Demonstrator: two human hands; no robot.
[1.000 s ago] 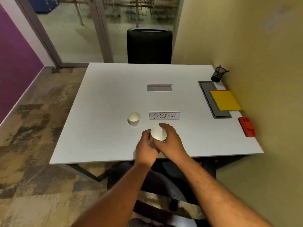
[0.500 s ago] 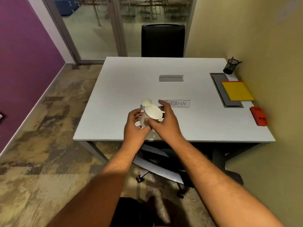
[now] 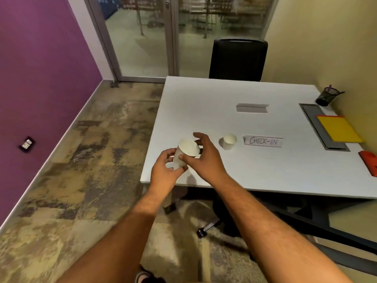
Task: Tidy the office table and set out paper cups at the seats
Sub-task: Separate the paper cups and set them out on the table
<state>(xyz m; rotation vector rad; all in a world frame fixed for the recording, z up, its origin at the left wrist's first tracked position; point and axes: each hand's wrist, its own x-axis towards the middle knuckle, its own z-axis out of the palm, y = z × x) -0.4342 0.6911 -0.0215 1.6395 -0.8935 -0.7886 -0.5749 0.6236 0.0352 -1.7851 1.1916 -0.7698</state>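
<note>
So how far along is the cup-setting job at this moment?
Done: one paper cup stands on the table beside the CHECK-IN sign, and the yellow pad and pen holder sit along the wall side. In hand: the left hand and right hand hold a stack of cups at the near-left corner. Left: no cup at the far chair.

Sitting tilted, mouth facing up toward the camera: white paper cup [image 3: 186,151], hovering over near-left corner of white office table [image 3: 204,103]. Standing upright on that tabletop, just right of it: second white paper cup [image 3: 228,141], empty.
</note>
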